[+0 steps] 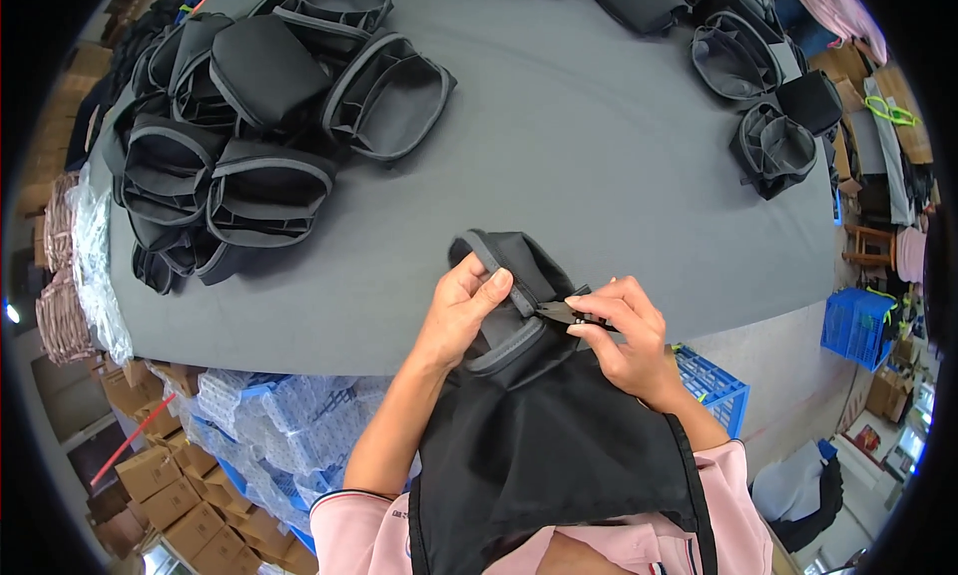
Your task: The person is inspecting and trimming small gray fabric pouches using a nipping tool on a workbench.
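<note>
My left hand [465, 311] grips the grey-bound rim of a black fabric pouch [519, 361] at the table's near edge, thumb on top of the binding. The pouch is open and tilted, with a divider visible inside. In my right hand [629, 341] is a pair of small dark thread snips [561, 313], pinched between thumb and fingers. Their pointed tips meet the pouch's edging just right of my left thumb. Whether a thread lies between the blades is too small to tell.
A heap of similar black pouches [269, 191] covers the table's far left; more pouches [773, 146] sit far right. The grey table [559, 166] ends just before me. Blue crates [714, 385] and plastic-wrapped goods [299, 425] stand below its edge. Another person [838, 11] is at the far right.
</note>
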### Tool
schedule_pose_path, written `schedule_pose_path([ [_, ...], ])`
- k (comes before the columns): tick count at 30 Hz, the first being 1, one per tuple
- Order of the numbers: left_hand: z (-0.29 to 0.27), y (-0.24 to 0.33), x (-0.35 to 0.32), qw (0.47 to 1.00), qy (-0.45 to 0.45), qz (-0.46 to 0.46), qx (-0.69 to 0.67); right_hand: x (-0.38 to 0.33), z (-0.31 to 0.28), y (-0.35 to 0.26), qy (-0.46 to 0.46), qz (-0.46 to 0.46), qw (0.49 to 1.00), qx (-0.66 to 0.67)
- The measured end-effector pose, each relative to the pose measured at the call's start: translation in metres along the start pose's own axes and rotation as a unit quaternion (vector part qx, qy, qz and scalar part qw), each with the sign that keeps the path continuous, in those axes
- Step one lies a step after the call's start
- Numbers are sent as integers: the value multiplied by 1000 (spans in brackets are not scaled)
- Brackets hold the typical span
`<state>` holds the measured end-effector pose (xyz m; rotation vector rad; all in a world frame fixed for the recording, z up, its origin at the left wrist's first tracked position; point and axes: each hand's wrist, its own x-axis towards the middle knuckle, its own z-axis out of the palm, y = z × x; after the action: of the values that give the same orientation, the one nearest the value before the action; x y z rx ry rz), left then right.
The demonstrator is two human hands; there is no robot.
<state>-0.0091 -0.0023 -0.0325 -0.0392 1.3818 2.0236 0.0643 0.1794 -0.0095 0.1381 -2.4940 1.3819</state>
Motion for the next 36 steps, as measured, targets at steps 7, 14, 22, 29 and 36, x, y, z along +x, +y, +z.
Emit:
schedule_pose_path([
  [7, 4, 5, 2, 1000, 6, -4, -3, 7, 2, -1, -17, -73, 992, -102],
  [14, 3, 3, 4, 999, 15, -23, -21, 10, -3, -3, -37, -61, 992, -108],
  [22, 2, 7, 6, 1000, 18, -16, -16, 13, -1, -6, -14, -62, 994, -94],
  [29, 7, 13, 2, 998, 23, -47, -26, 14, -8, -14, -54, -67, 988, -126],
  [36, 11, 40, -27, 993, -14, 46, -108, -11, -36, -27, 179, -43, 980, 70],
])
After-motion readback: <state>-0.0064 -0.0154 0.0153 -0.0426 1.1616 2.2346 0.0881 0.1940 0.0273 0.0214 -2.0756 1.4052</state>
